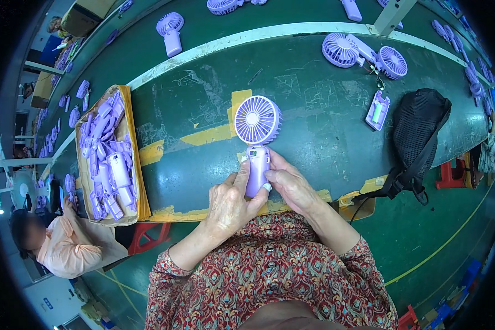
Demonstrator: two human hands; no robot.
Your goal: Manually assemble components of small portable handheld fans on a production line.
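Note:
A light purple handheld fan point(257, 171) is held upright in front of me over the table's near edge, its round grille pointing away from my body. My left hand point(229, 199) is closed round the left side and lower end of the handle, with white coverings on its fingertips. On the handle's right side my right hand point(291, 186) grips with thumb and fingers. A small dark display window shows near the top of the handle. The fan's back is hidden.
A cardboard box point(138, 165) of purple handle shells stands at left. Fans with exposed wires point(370, 58), an open shell point(378, 111) and a black mesh bag point(421, 129) lie at right. More fans point(170, 34) lie beyond the pale rail. A person point(66, 242) sits far left.

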